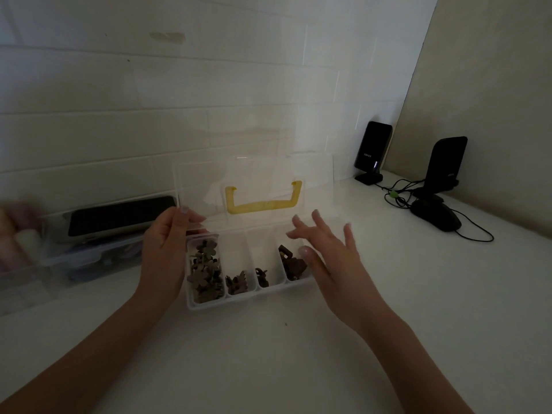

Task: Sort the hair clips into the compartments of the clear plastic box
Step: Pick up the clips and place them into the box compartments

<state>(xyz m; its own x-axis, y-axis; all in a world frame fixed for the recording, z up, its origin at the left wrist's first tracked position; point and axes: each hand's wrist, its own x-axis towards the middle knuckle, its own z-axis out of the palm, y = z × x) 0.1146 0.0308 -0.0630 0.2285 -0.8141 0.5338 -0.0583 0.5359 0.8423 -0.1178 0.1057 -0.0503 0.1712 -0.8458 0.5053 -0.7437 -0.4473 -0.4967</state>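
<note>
Right now you are holding the clear plastic box [239, 297] steady on the white counter [388, 294], its lid [254, 174] standing open toward the tiled wall [149, 85] with a yellow handle [263, 201] showing through it. Your left hand [167, 246] is gripping the box's left end, thumb and fingers [191, 216] pinching the lower left edge of the lid. Your right hand [328, 258] is hovering over the rightmost compartment with its fingers spread and relaxed, holding nothing. Hair clips are lying in all four compartments: a full heap of greyish flower-shaped clips [206, 273] in the leftmost, a few brown clips [237, 282] in the second, one small dark clip [262, 277] in the third, and dark brown clips [291, 261] in the fourth, just beside your right thumb. Left of the box, a dark-screened phone [119, 215] is resting on another clear container [89, 258]. Far right, two black speakers [373, 150] and a black mouse [437, 216] are sitting with their cables; the near speaker is carrying small white lettering, too blurred to read.
</note>
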